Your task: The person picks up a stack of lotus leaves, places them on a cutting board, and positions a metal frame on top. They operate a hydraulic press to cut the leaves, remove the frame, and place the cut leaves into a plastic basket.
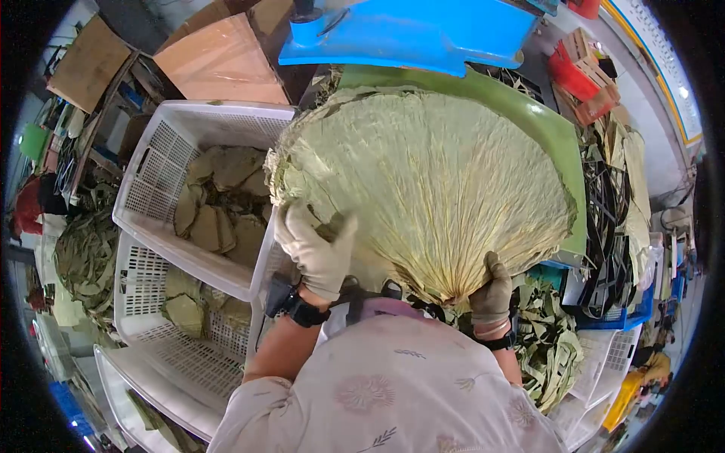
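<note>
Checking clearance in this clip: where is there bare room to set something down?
The green board shows a bare strip between the leaf stack and the board's right edge. The blue panel beyond looks bare, its slope unclear. Crowded: the upper white crate, with leaf pieces, and the leaf scraps beside the right hand.

So the left hand in a pale off-white fabric glove was open, fingers up and thumb spread apart, kinda blurry, with a black band plus chunky dark device at the wrist. The right hand in a dingy gray-beige glove was pinched closed, dark wristband below. Both forearms reached forward.
</note>
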The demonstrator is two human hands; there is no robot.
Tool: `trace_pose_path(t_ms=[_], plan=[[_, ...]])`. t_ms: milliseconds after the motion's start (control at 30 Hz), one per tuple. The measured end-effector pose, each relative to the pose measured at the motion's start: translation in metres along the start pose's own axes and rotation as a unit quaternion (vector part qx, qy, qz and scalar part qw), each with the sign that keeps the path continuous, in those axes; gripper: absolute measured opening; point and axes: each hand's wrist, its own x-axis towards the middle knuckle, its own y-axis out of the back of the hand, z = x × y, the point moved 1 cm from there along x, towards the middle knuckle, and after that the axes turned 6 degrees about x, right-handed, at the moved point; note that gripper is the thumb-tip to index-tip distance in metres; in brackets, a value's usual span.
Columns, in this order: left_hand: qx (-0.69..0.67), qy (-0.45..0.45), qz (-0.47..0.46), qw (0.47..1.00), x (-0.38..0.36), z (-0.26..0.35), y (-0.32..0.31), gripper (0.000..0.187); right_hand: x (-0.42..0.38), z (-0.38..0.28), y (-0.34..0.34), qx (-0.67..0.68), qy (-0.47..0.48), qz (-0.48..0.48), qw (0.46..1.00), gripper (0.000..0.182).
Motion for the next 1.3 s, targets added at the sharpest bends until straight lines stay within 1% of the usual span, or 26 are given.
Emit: trace_pose_path(t_ms=[33,100,133,167,200,233,267,333,400,467,533,600,667,733,800,833,867,933,967,1033,1100,1133,1167,1200,1267,1300], plan=[[0.002,0.0,0.0,1.0,-0.008,-0.006,-0.005,0.064,-0.01,-0.001,-0.012,-0.02,0.004,0.005,1.0,0.034],[-0.08,0.178,-0.026,0.98,-0.018,-0.021,-0.014,0.072,-0.014,-0.002,-0.007,-0.002,-0.018,0.003,1.0,0.032],[-0.079,0.176,-0.026,0.981,-0.021,-0.026,-0.015,0.072,-0.016,-0.001,-0.003,0.016,-0.038,0.0,0.999,0.03],[-0.305,0.296,-0.115,0.898,-0.022,-0.03,-0.017,0.067,-0.015,0.0,0.006,0.018,-0.038,0.002,0.999,0.03],[-0.507,0.393,-0.195,0.742,-0.024,-0.032,-0.02,0.062,-0.012,0.004,0.019,0.032,-0.036,0.009,0.999,0.03],[-0.565,0.383,-0.25,0.687,-0.032,-0.036,-0.02,0.055,-0.01,0.005,0.028,0.045,-0.033,0.016,0.998,0.03],[-0.565,0.382,-0.252,0.686,-0.033,-0.03,-0.019,0.055,-0.013,0.003,0.024,0.046,-0.03,0.017,0.998,0.03],[-0.701,0.461,-0.261,0.478,-0.034,-0.01,-0.02,0.049,-0.021,-0.001,0.008,0.042,-0.056,-0.017,0.997,0.037],[-0.718,0.47,-0.248,0.45,-0.033,0.004,-0.019,0.053,-0.014,0.005,0.017,0.057,-0.083,-0.003,0.995,0.037],[-0.704,0.407,-0.239,0.53,-0.027,0.019,-0.012,0.054,-0.021,0.001,-0.01,0.021,-0.102,-0.003,0.995,0.037],[-0.668,0.381,-0.246,0.59,-0.023,0.014,-0.016,0.058,0.0,0.017,0.053,0.004,-0.081,-0.049,0.996,0.054],[-0.637,0.364,-0.213,0.645,-0.017,0.027,-0.01,0.058,-0.026,-0.002,-0.007,-0.034,-0.069,-0.046,0.996,0.035],[-0.614,0.31,-0.197,0.699,-0.011,0.044,-0.005,0.035,-0.021,0.005,0.01,-0.031,-0.045,0.05,0.997,0.027],[-0.632,0.329,-0.246,0.657,-0.016,0.028,-0.009,0.033,-0.024,-0.009,-0.002,-0.001,-0.003,0.083,0.997,0.026],[-0.53,0.321,-0.241,0.747,-0.027,0.0,-0.016,0.035,0.0,-0.012,0.026,0.076,0.078,-0.009,0.994,0.025],[-0.494,0.314,-0.241,0.774,-0.032,-0.013,-0.019,0.036,0.004,-0.021,0.022,0.095,0.048,0.061,0.992,0.027],[-0.423,0.228,-0.247,0.841,-0.034,-0.021,-0.018,0.037,0.009,-0.026,0.032,0.102,0.053,0.065,0.991,0.027],[-0.346,0.134,-0.247,0.895,-0.03,-0.03,-0.012,0.041,0.021,-0.033,0.055,0.044,0.093,-0.017,0.995,0.034],[-0.223,-0.019,-0.225,0.948,-0.026,-0.032,-0.007,0.038,0.014,-0.04,0.041,0.015,0.092,-0.003,0.996,0.029],[-0.092,-0.173,-0.194,0.961,-0.024,-0.037,-0.003,0.036,0.011,-0.045,0.039,-0.021,0.095,-0.008,0.995,0.026],[-0.183,-0.088,-0.226,0.953,-0.026,-0.046,-0.008,0.035,0.005,-0.051,0.032,-0.061,0.095,-0.018,0.993,0.022],[-0.179,-0.087,-0.218,0.956,-0.029,-0.051,-0.014,0.035,0.0,-0.052,0.024,-0.037,0.107,0.035,0.993,0.019],[-0.299,-0.007,-0.239,0.924,-0.033,-0.058,-0.021,0.033,-0.001,-0.051,0.014,-0.014,0.112,0.08,0.99,0.016],[-0.412,0.07,-0.247,0.874,-0.035,-0.065,-0.021,0.034,-0.008,-0.055,0.015,-0.07,0.136,0.051,0.987,0.017],[-0.517,0.254,-0.182,0.797,-0.032,-0.056,-0.016,0.033,-0.015,-0.058,0.019,-0.062,0.114,-0.001,0.992,0.023],[-0.471,0.113,-0.191,0.854,-0.037,-0.073,-0.024,0.033,-0.023,-0.062,0.004,-0.102,0.149,0.03,0.983,0.024]])
